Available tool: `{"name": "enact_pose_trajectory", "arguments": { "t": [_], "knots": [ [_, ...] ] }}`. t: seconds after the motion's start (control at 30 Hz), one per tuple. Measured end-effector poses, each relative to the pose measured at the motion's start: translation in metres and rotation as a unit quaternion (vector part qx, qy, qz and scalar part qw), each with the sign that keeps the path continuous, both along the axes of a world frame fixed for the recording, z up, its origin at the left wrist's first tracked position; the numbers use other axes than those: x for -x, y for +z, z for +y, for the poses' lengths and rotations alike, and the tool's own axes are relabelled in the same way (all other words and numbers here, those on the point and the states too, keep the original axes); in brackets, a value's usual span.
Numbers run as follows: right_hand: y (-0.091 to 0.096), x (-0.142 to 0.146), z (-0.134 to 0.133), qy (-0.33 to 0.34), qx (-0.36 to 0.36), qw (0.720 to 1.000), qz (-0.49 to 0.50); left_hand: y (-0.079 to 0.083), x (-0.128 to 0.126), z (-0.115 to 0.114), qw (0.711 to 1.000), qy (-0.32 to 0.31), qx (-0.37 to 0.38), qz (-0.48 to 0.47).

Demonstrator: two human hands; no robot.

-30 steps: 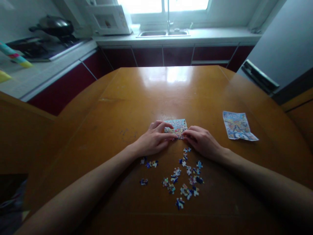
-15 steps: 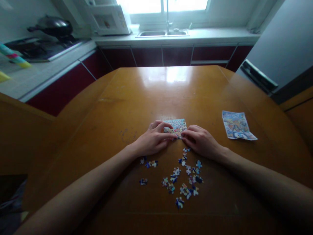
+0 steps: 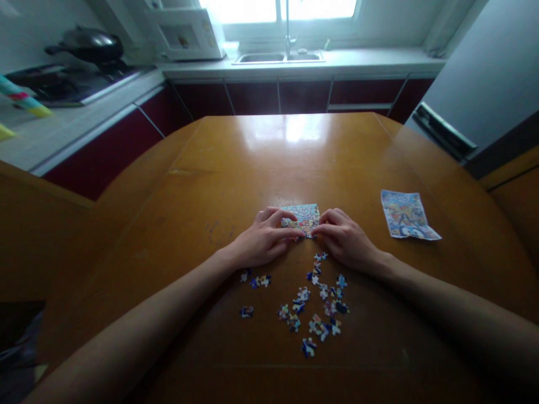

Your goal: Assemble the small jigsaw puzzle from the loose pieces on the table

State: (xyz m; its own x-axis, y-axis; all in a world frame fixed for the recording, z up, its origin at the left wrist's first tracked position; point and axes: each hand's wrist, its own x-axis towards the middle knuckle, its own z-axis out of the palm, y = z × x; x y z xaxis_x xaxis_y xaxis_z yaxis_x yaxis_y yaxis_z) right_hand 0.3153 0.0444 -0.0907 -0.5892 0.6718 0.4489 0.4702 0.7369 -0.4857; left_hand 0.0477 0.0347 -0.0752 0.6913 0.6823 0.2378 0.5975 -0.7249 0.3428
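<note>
Wooden tabletop [image 3: 236,168], knobbed pieces [image 3: 317,326], flat jigsaw [image 3: 308,214] under half-open left hand [image 3: 264,239], right hand [image 3: 344,238] curled, grip unclear

Bare hands [image 3: 263,238]; bare, seemingly slim forearms [image 3: 168,306]

Glossy brown wooden table [image 3: 236,163]: lightly scuffed in places
Flat multicoloured cardboard jigsaw section [image 3: 309,213]: laid near the middle
Small loose blue-and-white jigsaw pieces [image 3: 341,281]: scattered nearer
Creased blue-printed paper sheet [image 3: 404,214]: laid at right
</note>
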Motion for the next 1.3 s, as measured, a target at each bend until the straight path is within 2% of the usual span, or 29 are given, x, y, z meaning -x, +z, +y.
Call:
{"name": "enact_pose_trajectory", "arguments": {
  "t": [0.17,0.47,0.6,0.73,0.83,1.07,1.3],
  "knots": [
    [-0.0007,-0.0025,0.0027,-0.055,0.002,0.997,0.052,0.0011,-0.001,-0.0004,1.0,-0.001,-0.001,0.008],
    [0.0015,0.001,0.0012,-0.004,-0.002,1.0,0.023,0.0007,0.001,0.0003,1.0,0.003,0.006,-0.005],
    [0.0018,0.0004,0.0013,-0.021,-0.007,0.998,0.055,-0.0013,0.0004,0.0029,0.996,0.053,0.014,-0.076],
    [0.0031,0.0008,0.0002,-0.003,-0.004,1.0,0.03,-0.0027,-0.0009,0.0055,0.986,0.104,0.015,-0.13],
    [0.0029,0.0011,0.0,0.005,0.001,1.0,0.017,-0.0033,-0.0012,0.0066,0.983,0.116,0.019,-0.144],
    [0.0008,-0.0021,0.0032,-0.08,0.01,0.993,0.086,-0.0041,-0.0002,0.0075,0.981,0.116,0.015,-0.153],
    [0.0003,-0.0016,0.0045,-0.093,0.023,0.99,0.108,-0.0041,0.0008,0.0087,0.98,0.127,0.013,-0.151]
  ]
}}
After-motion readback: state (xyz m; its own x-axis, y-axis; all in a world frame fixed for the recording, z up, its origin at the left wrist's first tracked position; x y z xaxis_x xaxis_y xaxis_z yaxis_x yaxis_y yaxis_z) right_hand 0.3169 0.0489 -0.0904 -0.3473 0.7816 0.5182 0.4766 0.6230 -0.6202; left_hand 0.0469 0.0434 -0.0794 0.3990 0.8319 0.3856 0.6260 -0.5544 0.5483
